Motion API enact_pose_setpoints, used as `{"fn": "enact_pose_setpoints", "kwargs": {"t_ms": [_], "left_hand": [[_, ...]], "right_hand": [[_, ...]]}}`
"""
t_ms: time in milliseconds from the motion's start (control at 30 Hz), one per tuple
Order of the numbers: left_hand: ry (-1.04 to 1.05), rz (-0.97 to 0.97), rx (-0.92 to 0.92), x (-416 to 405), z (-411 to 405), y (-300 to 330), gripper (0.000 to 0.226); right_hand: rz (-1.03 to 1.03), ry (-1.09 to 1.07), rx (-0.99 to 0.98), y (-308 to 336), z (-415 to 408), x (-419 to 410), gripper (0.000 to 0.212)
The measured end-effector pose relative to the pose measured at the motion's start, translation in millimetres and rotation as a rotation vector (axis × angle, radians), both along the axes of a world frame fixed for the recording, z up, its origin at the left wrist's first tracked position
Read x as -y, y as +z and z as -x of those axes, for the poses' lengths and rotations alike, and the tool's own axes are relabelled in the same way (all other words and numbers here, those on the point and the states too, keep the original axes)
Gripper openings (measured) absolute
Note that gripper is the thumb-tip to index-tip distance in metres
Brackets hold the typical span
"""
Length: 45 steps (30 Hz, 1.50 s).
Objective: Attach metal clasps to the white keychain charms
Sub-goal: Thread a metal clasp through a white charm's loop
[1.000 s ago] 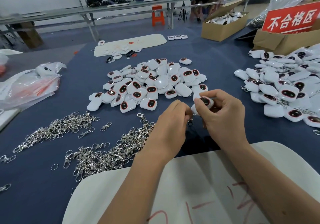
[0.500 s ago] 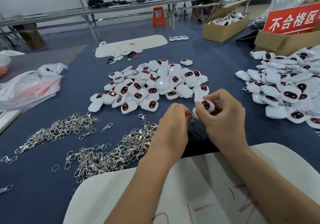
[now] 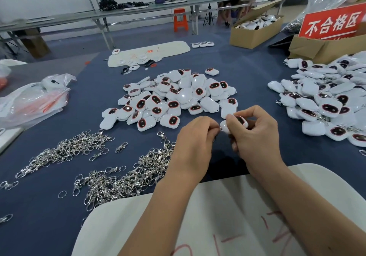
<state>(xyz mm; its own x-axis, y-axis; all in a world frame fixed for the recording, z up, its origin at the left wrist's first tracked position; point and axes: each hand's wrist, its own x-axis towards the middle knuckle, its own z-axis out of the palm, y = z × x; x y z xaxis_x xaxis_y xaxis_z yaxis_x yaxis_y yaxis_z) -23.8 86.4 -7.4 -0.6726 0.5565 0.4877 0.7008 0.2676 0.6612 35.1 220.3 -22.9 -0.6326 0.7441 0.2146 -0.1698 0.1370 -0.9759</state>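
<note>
At frame centre, the right hand [image 3: 257, 137] pinches a charm [image 3: 234, 124]. The left hand [image 3: 195, 137], fingers curled, meets its left edge; any clasp there is hidden.

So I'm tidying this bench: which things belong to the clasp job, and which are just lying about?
In use:
- charm held by right hand
- left hand at its edge
- loose charm pile
- clasp heap
- charm pile with clasps on

Lying about:
- plastic bag
- red sign
- cardboard box
- orange stool

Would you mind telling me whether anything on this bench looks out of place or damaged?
Nothing stands out: charms and clasps lie in loose piles, and both hands, left and right, work one charm.
</note>
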Motion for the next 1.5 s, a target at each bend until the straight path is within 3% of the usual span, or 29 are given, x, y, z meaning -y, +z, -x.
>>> {"fn": "enact_pose_setpoints", "kwargs": {"t_ms": [233,567,833,1367,1500], "left_hand": [[-0.010,-0.026,-0.019,3,2,2,0.014],[-0.037,0.135,0.011,8,2,13,0.007],[-0.049,0.090,0.302,13,7,12,0.014],[0.008,-0.074,0.478,9,8,8,0.013],[0.016,-0.209,0.687,9,10,6,0.008]], "right_hand": [[0.064,0.039,-0.035,0,-1,-1,0.018],[-0.132,0.095,-0.034,7,-4,1,0.017],[-0.176,0.159,-0.029,8,-4,1,0.012],[-0.187,0.133,-0.025,12,-7,8,0.014],[-0.020,0.154,0.043,10,-3,2,0.013]]}}
